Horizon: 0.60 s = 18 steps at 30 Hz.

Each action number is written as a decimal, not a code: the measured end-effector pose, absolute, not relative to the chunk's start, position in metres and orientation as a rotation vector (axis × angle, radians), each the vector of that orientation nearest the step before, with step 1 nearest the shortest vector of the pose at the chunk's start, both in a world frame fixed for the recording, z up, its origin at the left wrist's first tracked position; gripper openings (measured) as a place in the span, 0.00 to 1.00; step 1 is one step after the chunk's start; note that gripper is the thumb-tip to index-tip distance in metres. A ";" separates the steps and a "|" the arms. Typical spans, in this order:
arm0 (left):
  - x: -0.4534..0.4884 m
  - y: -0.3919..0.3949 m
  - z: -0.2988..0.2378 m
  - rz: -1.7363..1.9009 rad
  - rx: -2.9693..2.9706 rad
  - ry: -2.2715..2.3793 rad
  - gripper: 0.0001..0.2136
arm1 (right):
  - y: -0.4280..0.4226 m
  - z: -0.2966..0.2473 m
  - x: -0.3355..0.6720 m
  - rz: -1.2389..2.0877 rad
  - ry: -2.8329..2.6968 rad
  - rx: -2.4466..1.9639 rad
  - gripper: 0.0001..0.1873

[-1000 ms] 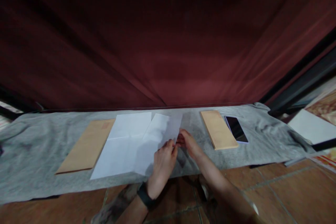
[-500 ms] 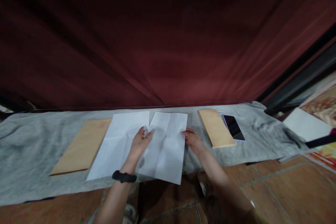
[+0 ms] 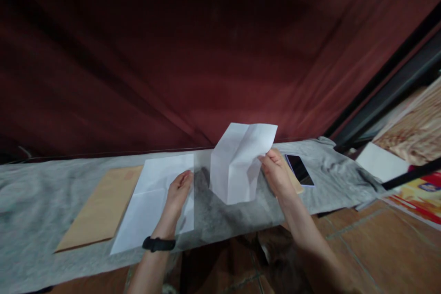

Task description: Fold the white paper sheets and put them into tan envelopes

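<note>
Head view: a dark red fabric [image 3: 206, 64] fills the background above a long desk [image 3: 31, 220] spread with a grey cloth, and terracotta floor tiles [image 3: 365, 234] show at the near side.

Half a second ago two white papers lay side by side on that cloth, overlapping. Now one, the lifted sheet [image 3: 237, 165], stands up bent along its creases, to the right of the middle of the desk. Its top edge rises in front of the red fabric; whether its bottom edge touches the cloth cannot be told. The other, the flat sheet [image 3: 148, 206], lies creased on the left of the desk, its right side no longer covered. So the two papers appear fully separated, with the handling left to one hand.

That is the right hand [image 3: 276, 171], its fingers clamped on the right edge of the lifted sheet. The left hand [image 3: 179, 189] is over the flat sheet with its fingers half curled; nothing is seen pinched there, and I cannot tell whether they meet the thumb or touch the paper.

Left of the flat sheet, along its edge, lies a large brown envelope [image 3: 99, 206]. A smaller brown envelope [image 3: 294, 181] sits behind the right hand, which hides much of it. Just beside that lies a phone [image 3: 300, 171], screen up and dark. Smallest is a black wristband [image 3: 159, 244] on the left wrist.
</note>
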State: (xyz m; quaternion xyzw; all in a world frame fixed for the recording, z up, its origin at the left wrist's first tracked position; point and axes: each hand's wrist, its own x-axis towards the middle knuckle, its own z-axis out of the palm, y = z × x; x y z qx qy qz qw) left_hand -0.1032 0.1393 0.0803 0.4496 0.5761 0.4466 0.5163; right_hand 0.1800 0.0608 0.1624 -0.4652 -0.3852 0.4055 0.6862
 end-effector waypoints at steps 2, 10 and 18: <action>-0.105 0.140 0.083 1.083 1.077 1.356 0.24 | 0.060 0.176 0.178 0.776 -0.957 -1.042 0.14; -0.117 0.145 0.101 0.963 0.523 1.042 0.21 | 0.053 0.136 0.174 0.415 -1.488 -1.153 0.12; -0.101 0.134 0.082 0.660 0.688 1.211 0.21 | 0.045 0.045 0.191 0.530 -1.554 -1.344 0.19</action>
